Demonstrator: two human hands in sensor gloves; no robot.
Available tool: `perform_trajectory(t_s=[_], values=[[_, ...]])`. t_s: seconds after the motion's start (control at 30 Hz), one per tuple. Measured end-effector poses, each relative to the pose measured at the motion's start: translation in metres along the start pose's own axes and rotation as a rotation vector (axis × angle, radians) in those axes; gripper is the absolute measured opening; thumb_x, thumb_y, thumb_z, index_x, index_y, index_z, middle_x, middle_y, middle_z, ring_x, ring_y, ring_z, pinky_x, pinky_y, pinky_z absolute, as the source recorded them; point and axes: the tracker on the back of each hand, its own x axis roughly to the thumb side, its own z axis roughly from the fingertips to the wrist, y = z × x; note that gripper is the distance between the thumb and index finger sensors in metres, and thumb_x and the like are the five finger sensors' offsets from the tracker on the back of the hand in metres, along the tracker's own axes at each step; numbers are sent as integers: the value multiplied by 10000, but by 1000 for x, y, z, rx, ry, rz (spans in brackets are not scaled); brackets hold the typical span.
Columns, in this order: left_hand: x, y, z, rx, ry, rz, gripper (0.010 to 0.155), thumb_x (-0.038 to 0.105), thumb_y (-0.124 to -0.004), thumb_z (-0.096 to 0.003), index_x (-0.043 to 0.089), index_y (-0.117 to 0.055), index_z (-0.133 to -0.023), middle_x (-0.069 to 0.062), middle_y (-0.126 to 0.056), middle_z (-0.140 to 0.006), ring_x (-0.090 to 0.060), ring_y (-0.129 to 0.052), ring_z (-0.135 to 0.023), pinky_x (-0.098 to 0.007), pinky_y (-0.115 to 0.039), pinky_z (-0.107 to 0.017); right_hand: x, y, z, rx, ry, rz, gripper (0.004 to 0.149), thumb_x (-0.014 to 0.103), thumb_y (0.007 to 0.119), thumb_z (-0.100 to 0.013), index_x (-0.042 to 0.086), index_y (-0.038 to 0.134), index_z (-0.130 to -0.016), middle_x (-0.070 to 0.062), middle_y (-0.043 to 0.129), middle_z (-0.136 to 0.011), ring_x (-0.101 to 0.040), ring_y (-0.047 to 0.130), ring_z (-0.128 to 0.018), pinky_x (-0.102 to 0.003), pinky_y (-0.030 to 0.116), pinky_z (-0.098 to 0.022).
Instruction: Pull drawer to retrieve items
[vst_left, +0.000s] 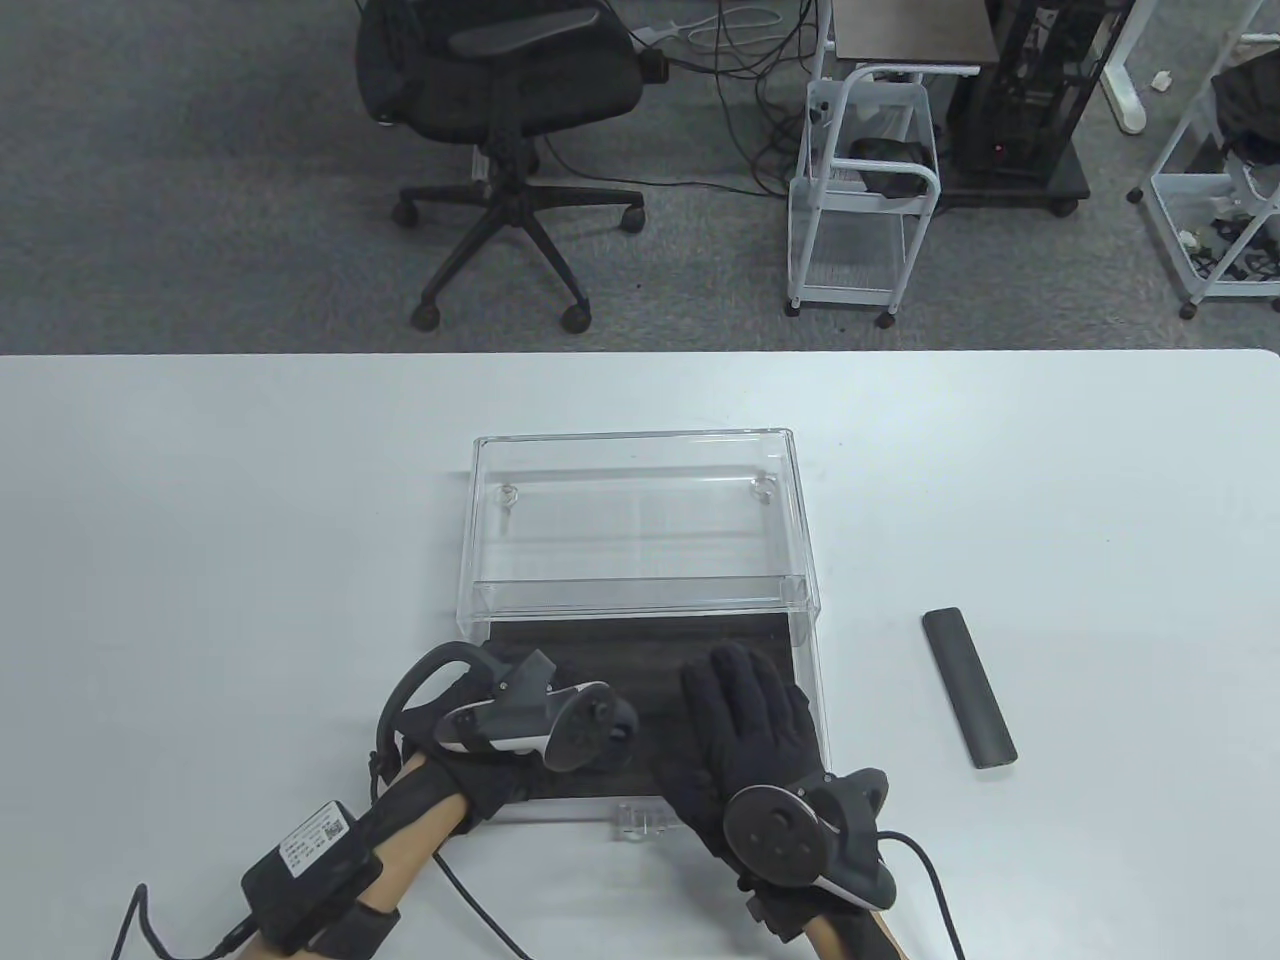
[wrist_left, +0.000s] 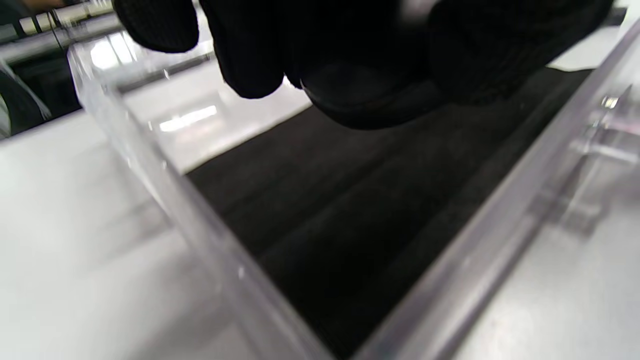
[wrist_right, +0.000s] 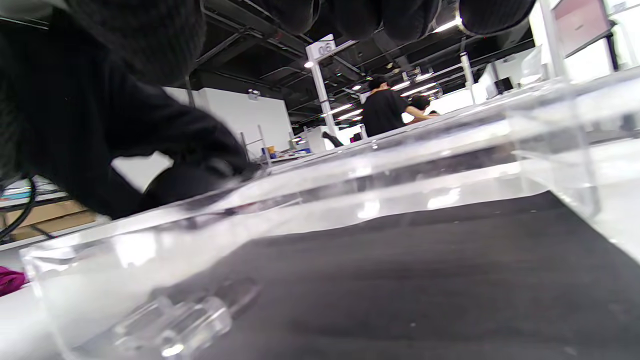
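We have the clear acrylic drawer pulled out toward us from its transparent case, which sits mid-table. Its floor is lined with a dark mat. A small clear knob sticks out from the front wall at the near edge, between our wrists.

Our left hand is over the drawer's left side, and in the left wrist view its fingers curl down around something dark just above the mat; we cannot tell what it is or whether it is firmly gripped. Our right hand lies flat with the fingers spread over the right part of the mat, holding nothing.

One dark flat bar lies on the table to the right of the case, well apart from it.

We judge the drawer stiff, smooth, light and prone to scratching, so it is best moved by the knob or the front wall, with the case steadied. Anything flat on the mat probably needs lifting at an edge with fingertips.
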Motion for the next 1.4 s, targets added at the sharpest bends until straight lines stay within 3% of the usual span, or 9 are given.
perform_trajectory(t_s=[0.13,0.3,0.4,0.6,0.83,0.97,1.13,1.4], values=[[23,19,24,165,7,-102,921,628,-841,-416,179,-472,-1131,-133,-716,-1128,-347,-828,-1007,-672,-613,-765,7,1,3,16,-83,3,1009,629,748,-469,123,258,-1192,-227,353,-1202,-502,476,-1083,-713,496,-733],[44,24,44,309,-24,49,918,627,-850,-414,191,-480,-1132,-122,-715,-1129,-336,-826,-1003,-680,-589,-775,20,3,8,-94,-174,60,1018,614,785,-438,75,319,-1165,-189,525,-1124,-428,701,-962,-667,615,-710],[44,14,51,412,-11,84,910,608,-867,-417,200,-479,-1132,-124,-706,-1133,-336,-820,-1005,-688,-583,-773,26,-1,13,-156,-201,115,1000,598,826,-413,58,408,-1144,-184,624,-1072,-393,799,-879,-636,684,-688],[46,-4,58,479,-1,88,914,620,-863,-407,183,-499,-1122,-130,-724,-1109,-337,-836,-969,-696,-576,-770,48,7,15,-127,-233,368,1016,572,866,-404,-8,438,-1120,-212,652,-1060,-388,855,-843,-587,765,-669],[37,-18,51,537,17,207,883,587,-825,-441,247,-424,-1151,-110,-624,-1174,-356,-719,-1068,-721,-507,-769,40,11,13,-216,-216,405,973,588,862,-394,19,512,-1101,-203,694,-1035,-377,881,-805,-575,778,-663],[32,-15,59,650,50,260,907,592,-769,-465,244,-326,-1176,-136,-490,-1237,-406,-577,-1141,-735,-471,-768,18,-14,13,-364,-84,367,966,602,847,-402,27,514,-1104,-197,697,-1033,-374,880,-803,-584,773,-653],[28,-17,62,689,70,312,887,595,-741,-477,253,-318,-1178,-130,-468,-1247,-406,-561,-1148,-734,-469,-769,-35,-38,12,-456,152,323,962,608,846,-409,21,530,-1101,-209,709,-1020,-383,886,-785,-599,768,-631],[27,-18,61,696,71,339,890,601,-715,-481,254,-286,-1180,-133,-452,-1250,-414,-538,-1151,-732,-468,-770,-115,-48,13,-405,537,264,956,606,851,-418,2,552,-1096,-229,732,-1003,-397,899,-761,-610,775,-609]])
